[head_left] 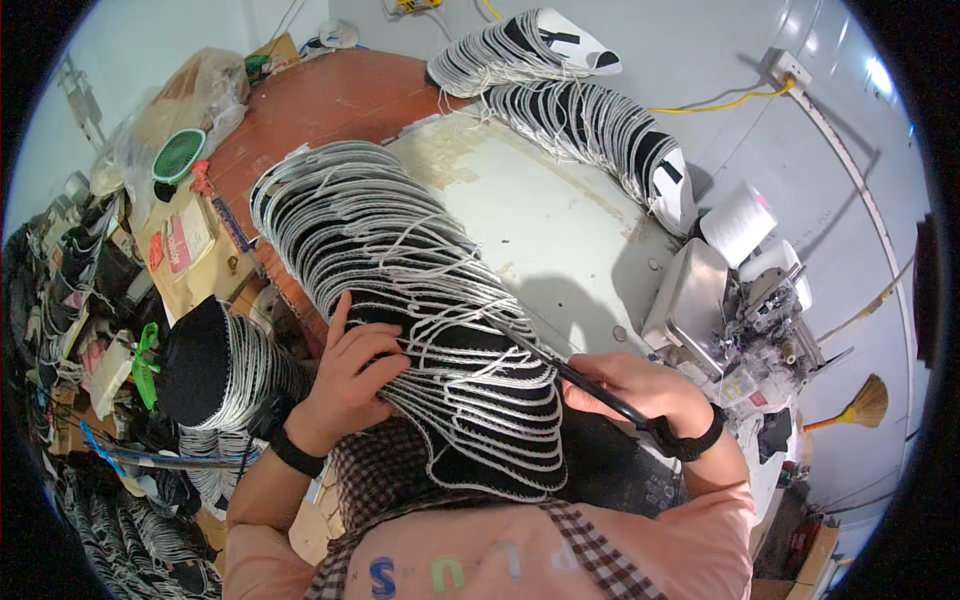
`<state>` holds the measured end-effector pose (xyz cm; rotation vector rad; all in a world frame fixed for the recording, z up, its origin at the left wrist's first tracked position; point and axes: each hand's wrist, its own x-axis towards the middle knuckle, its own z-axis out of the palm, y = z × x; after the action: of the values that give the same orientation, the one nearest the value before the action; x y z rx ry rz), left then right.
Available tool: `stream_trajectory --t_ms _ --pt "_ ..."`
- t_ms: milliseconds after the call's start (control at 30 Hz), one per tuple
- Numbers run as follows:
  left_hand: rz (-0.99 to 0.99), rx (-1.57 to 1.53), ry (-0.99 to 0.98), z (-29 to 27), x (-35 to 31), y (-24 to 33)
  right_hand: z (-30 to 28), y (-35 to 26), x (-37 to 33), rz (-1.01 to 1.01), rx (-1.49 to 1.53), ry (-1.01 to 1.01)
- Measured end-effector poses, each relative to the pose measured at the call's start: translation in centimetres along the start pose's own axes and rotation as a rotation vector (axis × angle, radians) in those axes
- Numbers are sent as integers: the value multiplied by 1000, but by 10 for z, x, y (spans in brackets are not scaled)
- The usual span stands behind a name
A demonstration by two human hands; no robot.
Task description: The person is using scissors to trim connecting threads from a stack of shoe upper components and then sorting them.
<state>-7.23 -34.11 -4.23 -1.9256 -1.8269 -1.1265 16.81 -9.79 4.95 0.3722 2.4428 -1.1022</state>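
A long fanned row of black fabric pieces edged with white cord (345, 225), like shoe uppers, runs from the far left of the table toward my lap. My left hand (350, 380) lies on its left side, fingers spread over the cord edges. My right hand (635, 385) grips a slim tool (606, 396) with a black handle and a thin dark shaft. The shaft's tip reaches in among loose white cord loops at the row's right edge; its exact kind cannot be made out. Nearest me, the last pieces spread wider and overhang my checked apron (375, 465).
Two more corded rows (590, 130) lie at the far right. A white thread cone (738, 222), a metal box (688, 295) and a dusty machine (770, 320) stand right. A corded bundle (200, 365) and a green basket (180, 155) are left. A yellow cable (715, 107) runs along the wall.
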Motion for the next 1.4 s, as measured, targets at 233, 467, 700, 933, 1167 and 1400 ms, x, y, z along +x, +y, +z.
stream_trajectory --t_ms 233,467,700,933,1167,1400 --pt "-19 2 -5 -2 0 1 8 0 11 -70 19 129" --pt "-14 -16 -25 -2 2 1 17 17 10 -89 -21 165" --pt "2 -6 -41 -4 0 1 7 -9 28 -143 -142 145" --pt "-1 -4 -26 -2 -3 1 19 -3 43 -237 -69 232" --pt "10 2 -7 0 2 4 27 7 39 -294 -35 362" --pt "-2 9 -9 1 2 5 34 23 27 -194 -49 408"
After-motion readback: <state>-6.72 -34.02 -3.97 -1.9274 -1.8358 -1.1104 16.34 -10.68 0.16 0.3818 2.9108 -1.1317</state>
